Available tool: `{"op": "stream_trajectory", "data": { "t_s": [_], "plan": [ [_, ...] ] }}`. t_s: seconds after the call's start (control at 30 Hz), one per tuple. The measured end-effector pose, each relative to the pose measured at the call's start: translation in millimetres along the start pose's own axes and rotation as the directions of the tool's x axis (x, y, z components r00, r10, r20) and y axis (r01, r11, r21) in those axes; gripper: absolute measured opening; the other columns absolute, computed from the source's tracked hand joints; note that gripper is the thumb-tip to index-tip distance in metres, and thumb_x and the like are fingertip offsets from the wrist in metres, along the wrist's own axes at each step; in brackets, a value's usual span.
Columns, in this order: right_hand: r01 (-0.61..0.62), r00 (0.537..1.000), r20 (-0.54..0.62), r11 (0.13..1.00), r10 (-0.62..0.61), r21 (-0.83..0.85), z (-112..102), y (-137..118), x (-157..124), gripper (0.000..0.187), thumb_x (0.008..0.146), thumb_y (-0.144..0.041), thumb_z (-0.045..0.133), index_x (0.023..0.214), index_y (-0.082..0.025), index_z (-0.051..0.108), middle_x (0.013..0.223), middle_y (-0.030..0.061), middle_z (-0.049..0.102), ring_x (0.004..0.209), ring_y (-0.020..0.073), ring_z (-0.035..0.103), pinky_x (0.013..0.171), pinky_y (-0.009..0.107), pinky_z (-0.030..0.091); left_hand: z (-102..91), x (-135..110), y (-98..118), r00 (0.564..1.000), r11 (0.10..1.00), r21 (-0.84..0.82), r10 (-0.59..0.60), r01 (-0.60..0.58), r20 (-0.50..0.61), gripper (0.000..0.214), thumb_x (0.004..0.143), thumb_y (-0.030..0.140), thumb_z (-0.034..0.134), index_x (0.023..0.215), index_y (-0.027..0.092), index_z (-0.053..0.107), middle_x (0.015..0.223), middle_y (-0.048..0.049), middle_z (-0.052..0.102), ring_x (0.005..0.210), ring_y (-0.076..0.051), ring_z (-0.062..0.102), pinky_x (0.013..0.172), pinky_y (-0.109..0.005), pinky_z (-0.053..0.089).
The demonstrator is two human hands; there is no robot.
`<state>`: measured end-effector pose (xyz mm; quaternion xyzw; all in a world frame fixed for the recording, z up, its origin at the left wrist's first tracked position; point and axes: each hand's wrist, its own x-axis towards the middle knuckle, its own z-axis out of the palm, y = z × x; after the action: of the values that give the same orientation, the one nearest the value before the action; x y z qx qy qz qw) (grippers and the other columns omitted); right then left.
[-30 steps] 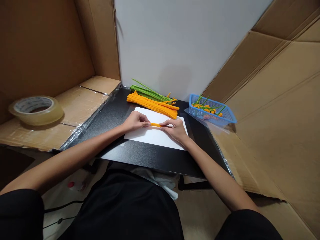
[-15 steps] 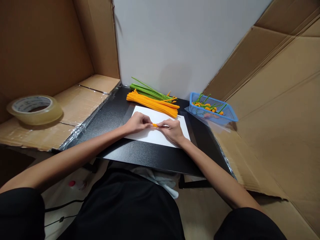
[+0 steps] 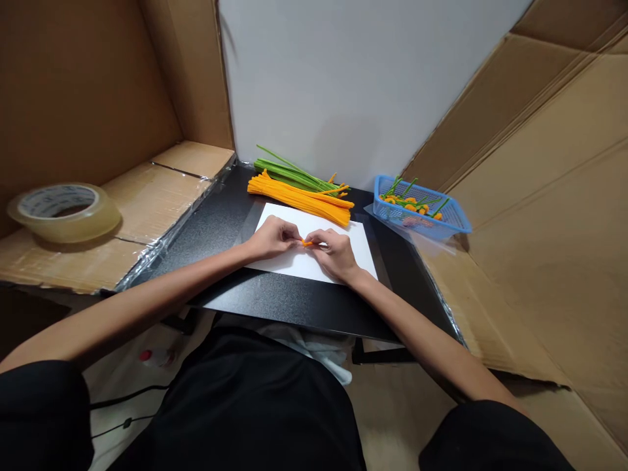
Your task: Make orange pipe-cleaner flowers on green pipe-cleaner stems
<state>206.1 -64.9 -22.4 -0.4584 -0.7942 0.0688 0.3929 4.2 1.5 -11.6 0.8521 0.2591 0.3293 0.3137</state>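
My left hand (image 3: 272, 238) and my right hand (image 3: 332, 251) meet over a white sheet of paper (image 3: 360, 245) on a black table (image 3: 220, 222). Both pinch one short orange pipe cleaner (image 3: 307, 243), of which only a small bit shows between the fingertips. Behind the paper lie a bundle of orange pipe cleaners (image 3: 299, 196) and a bundle of green ones (image 3: 289, 173).
A blue basket (image 3: 458, 226) at the right rear holds several small orange and green pieces. A roll of clear tape (image 3: 61, 212) sits on cardboard (image 3: 147, 203) at the left. Cardboard walls stand on both sides, with a white wall behind.
My hands have closed in on each other. The visible orange stretch between the fingertips has shrunk from a short length to a small bit.
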Motion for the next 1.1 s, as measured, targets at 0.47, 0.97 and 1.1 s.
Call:
{"op": "stream_trajectory", "data": {
  "t_s": [0.47, 0.97, 1.1],
  "plan": [
    [-0.022, 0.998, 0.059, 0.993, 0.030, -0.120, -3, 1, 5, 0.016, 0.083, -0.009, 0.063, 0.090, -0.023, 0.064, 0.085, 0.0033, 0.072, 0.081, 0.0206, 0.065, 0.074, 0.030, 0.048, -0.7, 4, -6, 0.998, 0.999, -0.029, -0.035, 0.036, 0.043, 0.025, 0.080, 0.035, 0.070, 0.078, 0.011, 0.075, 0.069, -0.0054, 0.074, 0.062, -0.014, 0.063, 0.058, -0.022, 0.045],
    [-0.250, 0.968, 0.017, 0.968, 0.250, -0.019, -24, 20, 17, 0.012, 0.084, -0.011, 0.063, 0.086, -0.016, 0.073, 0.084, 0.0067, 0.077, 0.076, 0.0184, 0.068, 0.075, 0.031, 0.048, -31.2, 14, -23, 0.992, 0.945, 0.327, 0.056, -0.016, -0.113, 0.041, 0.089, 0.049, 0.063, 0.107, 0.013, 0.071, 0.105, -0.0119, 0.075, 0.096, -0.024, 0.068, 0.085, -0.034, 0.053],
    [-0.230, 0.973, 0.033, 0.972, 0.228, 0.056, -18, 13, 18, 0.015, 0.089, -0.015, 0.057, 0.087, -0.016, 0.072, 0.078, 0.0044, 0.073, 0.070, 0.0165, 0.064, 0.071, 0.029, 0.045, -15.6, 13, -3, 0.937, 0.687, 0.661, 0.340, -0.304, 0.077, 0.042, 0.094, 0.039, 0.062, 0.126, 0.012, 0.060, 0.121, -0.0153, 0.069, 0.113, -0.029, 0.061, 0.098, -0.040, 0.046]
  ]
}}
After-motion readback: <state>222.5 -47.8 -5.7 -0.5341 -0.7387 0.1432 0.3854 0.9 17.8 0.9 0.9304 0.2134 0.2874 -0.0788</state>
